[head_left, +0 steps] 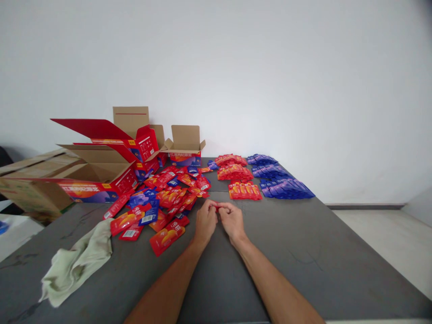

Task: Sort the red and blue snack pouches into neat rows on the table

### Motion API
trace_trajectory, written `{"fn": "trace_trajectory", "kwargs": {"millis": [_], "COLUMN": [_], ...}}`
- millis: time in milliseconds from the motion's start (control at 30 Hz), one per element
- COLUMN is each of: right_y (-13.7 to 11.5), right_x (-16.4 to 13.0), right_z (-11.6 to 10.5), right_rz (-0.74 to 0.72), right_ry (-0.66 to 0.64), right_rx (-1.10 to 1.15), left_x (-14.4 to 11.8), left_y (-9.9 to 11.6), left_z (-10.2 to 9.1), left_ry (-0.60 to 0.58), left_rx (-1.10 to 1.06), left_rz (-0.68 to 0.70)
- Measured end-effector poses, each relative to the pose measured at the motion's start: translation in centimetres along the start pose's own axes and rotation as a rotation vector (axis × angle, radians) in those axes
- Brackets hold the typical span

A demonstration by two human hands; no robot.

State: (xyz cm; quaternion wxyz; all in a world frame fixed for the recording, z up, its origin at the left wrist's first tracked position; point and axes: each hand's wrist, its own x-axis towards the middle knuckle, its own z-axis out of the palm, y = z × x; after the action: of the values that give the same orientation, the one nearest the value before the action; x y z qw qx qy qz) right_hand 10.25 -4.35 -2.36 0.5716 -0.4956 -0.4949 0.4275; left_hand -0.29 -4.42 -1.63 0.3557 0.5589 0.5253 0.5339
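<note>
Over the middle of the dark table, my left hand (206,221) and my right hand (232,220) meet with fingers closed on one red sachet (217,207). Only a thin strip of it shows between the fingertips; the hands hide the rest. Left of my hands spreads a loose heap of red sachets (170,196), with blue sachets (149,216) mixed in. A single red sachet with orange fruit on it (168,235) lies nearest my left wrist. Beyond my right hand, red sachets lie in overlapping rows (245,191), beside similar rows of blue sachets (286,187).
Open red cartons (97,191) stand at the left, with another open carton (185,158) at the back against the wall. A brown cardboard box (33,193) is at the far left. On the left of the table (297,265) lies a crumpled pale green cloth (79,261).
</note>
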Motion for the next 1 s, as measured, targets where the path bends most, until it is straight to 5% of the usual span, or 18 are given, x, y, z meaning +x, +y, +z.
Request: {"fn": "trace_trajectory", "kwargs": {"millis": [200,467,733,1000], "right_y": [0.5,0.7,-0.1,-0.1], "right_x": [-0.3,-0.5,-1.0,-0.8], "right_z": [0.2,0.2,0.7,0.0], "right_rz": [-0.04,-0.048,-0.108,-0.164], "right_ry": [0.064,0.055,0.154,0.094], "right_rx": [-0.14,-0.138,-0.304,-0.282], "left_x": [0.4,0.7,0.3,1.1], "left_y": [-0.1,-0.8,0.3,-0.8], "left_z": [0.2,-0.2,-0.1,-0.2], "left_ry": [0.043,-0.076,0.117,-0.029], "left_rx": [-0.018,-0.233,0.067,-0.393], "left_rz": [-0.002,-0.156,0.113,-0.135]}}
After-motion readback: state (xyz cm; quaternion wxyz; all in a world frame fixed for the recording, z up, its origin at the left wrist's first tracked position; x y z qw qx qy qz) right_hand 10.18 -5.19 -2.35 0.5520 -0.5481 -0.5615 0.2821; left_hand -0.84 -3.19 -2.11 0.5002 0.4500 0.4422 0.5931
